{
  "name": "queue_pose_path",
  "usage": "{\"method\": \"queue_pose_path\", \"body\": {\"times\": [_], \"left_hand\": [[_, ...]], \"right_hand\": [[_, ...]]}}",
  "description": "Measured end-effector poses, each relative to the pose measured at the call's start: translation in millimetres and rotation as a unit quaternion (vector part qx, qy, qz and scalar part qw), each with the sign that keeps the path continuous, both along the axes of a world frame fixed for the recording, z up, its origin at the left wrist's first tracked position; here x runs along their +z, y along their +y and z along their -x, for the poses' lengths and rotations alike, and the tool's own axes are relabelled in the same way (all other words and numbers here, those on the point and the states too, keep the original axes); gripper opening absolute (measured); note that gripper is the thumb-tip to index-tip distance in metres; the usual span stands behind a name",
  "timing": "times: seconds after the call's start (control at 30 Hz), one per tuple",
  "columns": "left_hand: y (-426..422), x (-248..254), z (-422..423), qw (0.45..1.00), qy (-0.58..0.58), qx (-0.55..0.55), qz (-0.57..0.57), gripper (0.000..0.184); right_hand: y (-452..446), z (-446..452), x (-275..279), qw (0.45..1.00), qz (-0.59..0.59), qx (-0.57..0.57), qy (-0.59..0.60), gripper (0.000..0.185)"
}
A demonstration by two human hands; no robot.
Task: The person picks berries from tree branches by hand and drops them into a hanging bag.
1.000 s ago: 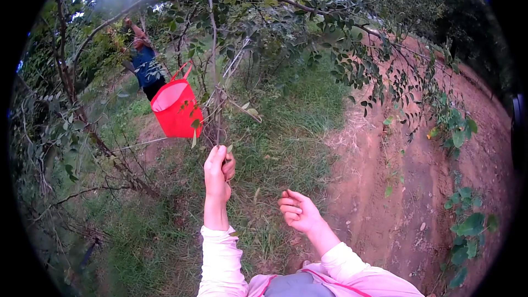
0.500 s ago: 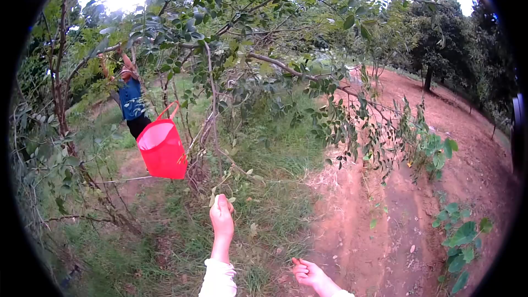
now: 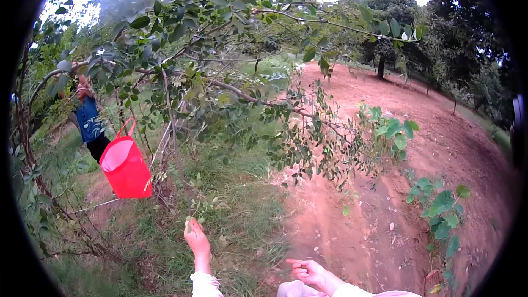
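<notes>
My left hand (image 3: 197,242) is closed on the tip of a thin leafy twig (image 3: 192,201) that hangs from the tree, with small green leaves showing at the fingertips. Lower and to the right, my right hand (image 3: 311,272) is held over the ground with its fingers curled. A reddish tip juts out leftward from it; whether this is a finger or a small held thing I cannot make out. Beyond my left hand, to the upper left, a red bag (image 3: 129,176) with a pale lining hangs by its strap among the branches.
A long bent branch (image 3: 236,89) crosses ahead at upper height, its leafy end drooping over the reddish dirt path (image 3: 352,231). Behind the bag, a person in a blue top (image 3: 89,120) has raised arms among branches. Broad-leaved plants (image 3: 443,209) grow at right.
The view has turned to the right, so the branches, bag and person sit further left. My left hand still grips the twig. The right hand stays low, with more of its sleeve showing.
</notes>
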State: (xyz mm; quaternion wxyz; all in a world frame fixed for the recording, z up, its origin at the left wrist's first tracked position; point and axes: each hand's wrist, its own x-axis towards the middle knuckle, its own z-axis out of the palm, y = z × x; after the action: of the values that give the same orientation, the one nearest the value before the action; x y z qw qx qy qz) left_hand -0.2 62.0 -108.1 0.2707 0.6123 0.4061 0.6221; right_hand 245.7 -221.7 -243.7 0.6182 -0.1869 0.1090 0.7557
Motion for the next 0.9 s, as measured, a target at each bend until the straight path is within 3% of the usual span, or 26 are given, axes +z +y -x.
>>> {"method": "queue_pose_path", "body": {"times": [0.07, 0.13, 0.17, 0.27, 0.33, 0.43, 0.5, 0.57, 0.67, 0.73, 0.77, 0.83, 0.9], "left_hand": [[2, -11, 7, 1.000, 0.008, -0.020, -0.005, 0.035], [-1, -14, 11, 1.000, 0.011, -0.017, -0.005, 0.035], [0, -15, 7, 1.000, 0.006, -0.018, -0.009, 0.035], [4, -21, 9, 0.999, -0.001, -0.025, 0.027, 0.036], [-1, -19, 7, 0.999, -0.024, -0.023, 0.009, 0.036], [4, -23, 8, 1.000, -0.008, -0.001, -0.009, 0.036], [20, -42, 10, 0.998, 0.030, 0.042, -0.022, 0.047], [31, -61, 12, 0.997, 0.038, 0.060, -0.028, 0.046], [43, -82, 13, 0.999, -0.013, 0.050, 0.002, 0.044], [23, -58, 5, 0.998, -0.037, 0.045, 0.033, 0.043], [28, -69, 4, 0.996, -0.043, 0.062, 0.052, 0.041], [26, -67, 10, 0.996, -0.006, 0.038, 0.086, 0.041], [20, -61, 14, 0.996, 0.016, 0.029, 0.083, 0.041]], "right_hand": [[2, -7, 9, 1.000, -0.017, -0.004, -0.011, 0.039], [11, -24, 24, 0.999, -0.050, -0.014, -0.009, 0.035], [17, -34, 40, 0.998, -0.020, -0.042, -0.052, 0.032], [41, -84, 101, 0.978, -0.081, -0.121, -0.149, 0.033], [51, -117, 176, 0.926, -0.076, -0.222, -0.296, 0.035], [53, -159, 309, 0.774, -0.092, -0.380, -0.498, 0.036], [52, -187, 392, 0.668, -0.110, -0.469, -0.567, 0.034], [54, -210, 465, 0.569, -0.138, -0.512, -0.629, 0.033], [74, -225, 542, 0.475, -0.171, -0.514, -0.693, 0.030], [97, -248, 584, 0.355, -0.146, -0.471, -0.794, 0.031], [126, -275, 598, 0.190, -0.229, -0.490, -0.819, 0.030], [157, -262, 612, 0.008, -0.235, -0.454, -0.860, 0.030], [163, -232, 624, -0.011, -0.088, -0.367, -0.926, 0.030]]}}
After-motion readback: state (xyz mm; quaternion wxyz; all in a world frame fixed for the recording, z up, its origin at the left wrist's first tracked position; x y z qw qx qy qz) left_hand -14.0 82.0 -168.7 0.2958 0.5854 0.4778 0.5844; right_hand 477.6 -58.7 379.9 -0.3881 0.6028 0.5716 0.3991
